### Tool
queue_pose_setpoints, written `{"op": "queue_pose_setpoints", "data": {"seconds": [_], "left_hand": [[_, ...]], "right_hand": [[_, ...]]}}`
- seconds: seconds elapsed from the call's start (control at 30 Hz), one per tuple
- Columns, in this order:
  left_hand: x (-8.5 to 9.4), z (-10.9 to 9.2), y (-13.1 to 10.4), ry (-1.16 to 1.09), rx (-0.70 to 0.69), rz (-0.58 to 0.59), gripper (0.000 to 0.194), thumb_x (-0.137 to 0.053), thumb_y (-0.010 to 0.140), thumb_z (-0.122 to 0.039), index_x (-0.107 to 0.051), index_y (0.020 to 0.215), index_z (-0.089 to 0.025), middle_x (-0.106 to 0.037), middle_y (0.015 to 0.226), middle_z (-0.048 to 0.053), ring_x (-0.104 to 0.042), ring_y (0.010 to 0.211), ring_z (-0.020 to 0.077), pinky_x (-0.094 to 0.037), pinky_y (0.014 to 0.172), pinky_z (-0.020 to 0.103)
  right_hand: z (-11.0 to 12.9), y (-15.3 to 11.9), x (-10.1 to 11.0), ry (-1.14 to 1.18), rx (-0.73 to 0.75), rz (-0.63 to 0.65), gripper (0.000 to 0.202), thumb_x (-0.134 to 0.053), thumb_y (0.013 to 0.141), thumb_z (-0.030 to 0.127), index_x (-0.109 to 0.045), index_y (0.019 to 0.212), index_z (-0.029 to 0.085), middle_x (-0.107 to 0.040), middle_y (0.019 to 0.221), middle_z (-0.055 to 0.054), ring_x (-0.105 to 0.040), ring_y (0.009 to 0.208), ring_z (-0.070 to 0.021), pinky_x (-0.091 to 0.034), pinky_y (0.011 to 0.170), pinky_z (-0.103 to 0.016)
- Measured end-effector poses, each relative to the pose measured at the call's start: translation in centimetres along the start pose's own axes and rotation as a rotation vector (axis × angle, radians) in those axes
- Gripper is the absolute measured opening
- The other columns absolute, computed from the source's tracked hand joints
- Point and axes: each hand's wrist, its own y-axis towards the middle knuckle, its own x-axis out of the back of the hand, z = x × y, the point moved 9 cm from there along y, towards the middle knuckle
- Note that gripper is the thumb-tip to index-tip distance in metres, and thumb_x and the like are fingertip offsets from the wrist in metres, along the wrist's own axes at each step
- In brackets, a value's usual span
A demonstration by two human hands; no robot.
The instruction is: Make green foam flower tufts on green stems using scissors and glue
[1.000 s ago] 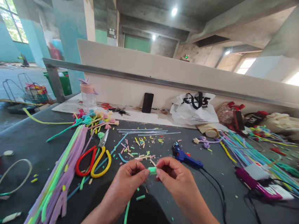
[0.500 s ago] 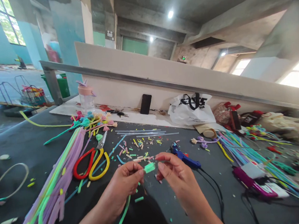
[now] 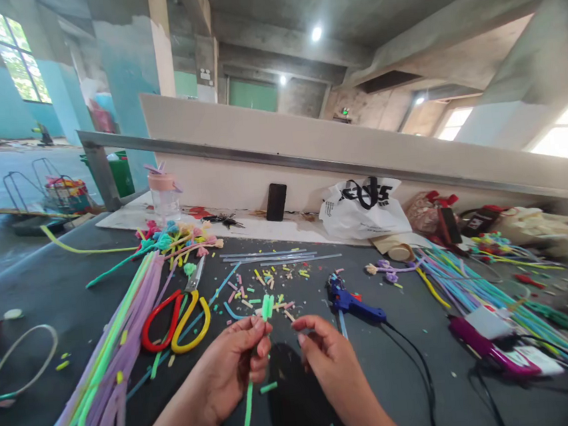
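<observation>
My left hand (image 3: 242,354) pinches a green chenille stem (image 3: 246,414) near its top, where short bright green pieces (image 3: 267,306) stand side by side above the fingertips. The rest of the stem hangs below the hand towards the table's front edge. To the right, my right hand (image 3: 325,353) is half curled, its thumb and forefinger slightly apart, with nothing visible between them. A pale pink snippet (image 3: 289,315) shows just past its fingertip. One loose green snippet (image 3: 269,388) lies on the dark table between the hands.
Scissors with red and yellow handles (image 3: 177,324) lie left, beside a bundle of purple and green stems (image 3: 112,357). A blue glue gun (image 3: 356,303) with a cord rests right. Behind are a phone (image 3: 276,201), a white bag (image 3: 361,209) and a clear bottle (image 3: 165,198).
The green pieces have turned from lying sideways to upright in my left hand. My right hand has moved slightly down, away from them.
</observation>
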Motion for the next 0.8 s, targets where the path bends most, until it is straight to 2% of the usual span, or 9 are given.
{"op": "queue_pose_setpoints", "data": {"seconds": [0.1,0.2,0.37,0.53,0.7,0.8], "left_hand": [[-0.1,0.1,0.0,0.017,-0.001,0.020,0.013,-0.061,0.078,-0.023,-0.054,0.075,-0.013,-0.045,0.050,-0.006,-0.025,0.035,0.0002,-0.011,0.035,0.014],[0.0,-0.3,-0.1,0.020,-0.027,0.046,0.013,-0.060,0.079,-0.024,-0.053,0.076,-0.014,-0.046,0.051,-0.006,-0.019,0.033,-0.0010,-0.009,0.034,0.014],[1.3,-3.3,-0.5,-0.032,-0.211,-0.027,0.014,-0.061,0.078,-0.026,-0.053,0.077,-0.014,-0.043,0.050,-0.008,-0.017,0.033,-0.0009,-0.010,0.033,0.014],[2.0,-4.7,-0.8,-0.041,-0.293,-0.062,0.013,-0.062,0.077,-0.024,-0.054,0.076,-0.014,-0.042,0.049,-0.008,-0.018,0.032,-0.0009,-0.013,0.032,0.014],[1.4,-4.2,-0.8,-0.014,-0.272,-0.040,0.015,-0.062,0.077,-0.026,-0.056,0.078,-0.013,-0.040,0.049,-0.008,-0.018,0.033,-0.0011,-0.013,0.032,0.013],[1.2,-3.8,-0.7,0.003,-0.242,-0.031,0.015,-0.062,0.077,-0.027,-0.055,0.077,-0.013,-0.040,0.049,-0.008,-0.016,0.034,-0.0008,-0.011,0.032,0.014]], "right_hand": [[-0.6,-0.3,-0.5,-0.079,0.042,0.022,0.018,-0.044,0.079,0.022,-0.057,0.090,0.017,-0.048,0.052,0.004,-0.048,0.045,-0.0142,-0.040,0.046,-0.025],[-0.6,-0.6,-0.7,-0.164,0.113,0.005,0.018,-0.043,0.079,0.019,-0.059,0.088,0.017,-0.055,0.062,0.000,-0.053,0.051,-0.0146,-0.042,0.050,-0.025],[0.7,-1.2,-1.2,-0.275,0.310,-0.013,0.019,-0.043,0.079,0.011,-0.059,0.084,0.018,-0.061,0.077,-0.004,-0.058,0.072,-0.0164,-0.044,0.066,-0.026],[2.0,-2.0,-2.6,-0.267,0.480,0.105,0.019,-0.042,0.083,0.009,-0.057,0.089,0.019,-0.061,0.084,-0.004,-0.057,0.080,-0.0146,-0.044,0.072,-0.024],[2.4,-3.0,-4.2,-0.373,0.467,0.227,0.015,-0.049,0.083,0.011,-0.058,0.089,0.021,-0.062,0.083,-0.001,-0.058,0.078,-0.0140,-0.043,0.073,-0.025],[2.2,-2.4,-3.0,-0.424,0.419,0.164,0.012,-0.048,0.085,0.017,-0.059,0.080,0.021,-0.061,0.073,0.000,-0.058,0.071,-0.0135,-0.044,0.066,-0.023]]}}
